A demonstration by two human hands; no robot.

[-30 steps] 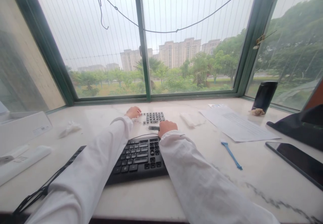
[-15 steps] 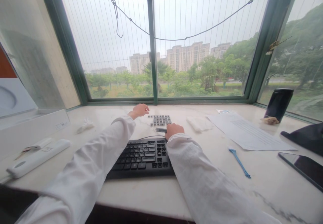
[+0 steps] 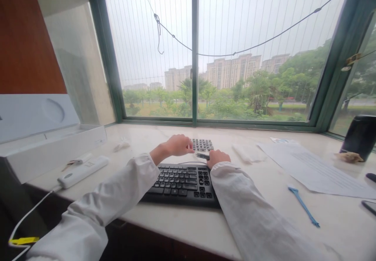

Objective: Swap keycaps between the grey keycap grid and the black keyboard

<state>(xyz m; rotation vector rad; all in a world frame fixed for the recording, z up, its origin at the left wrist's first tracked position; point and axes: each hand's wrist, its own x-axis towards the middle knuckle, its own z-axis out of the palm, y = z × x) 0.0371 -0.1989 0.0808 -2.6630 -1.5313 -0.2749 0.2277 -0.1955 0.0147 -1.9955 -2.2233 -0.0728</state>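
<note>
A black keyboard (image 3: 176, 182) lies in front of me; the keys at its right end show bare sockets where caps are off. Behind it, loose grey keycaps (image 3: 202, 144) stand in rows. My left hand (image 3: 178, 145) hovers just left of those rows, thumb and fingers curled together; what they pinch, if anything, is too small to make out. By the keyboard's back right corner, my right hand (image 3: 219, 158) is closed round a dark slim tool (image 3: 202, 156) pointing left, its kind unclear.
At left are a white power strip (image 3: 84, 173) and an open white box (image 3: 55, 143). Crumpled white tissue (image 3: 248, 153), printed paper (image 3: 314, 169) and a blue plastic strip (image 3: 304, 207) lie to the right. A black cylinder (image 3: 358, 137) stands by the window.
My left hand has come nearer my right hand, toward the front of the keycap rows, its fingers now curled down. My right hand keeps the dark tool. The view has turned left.
</note>
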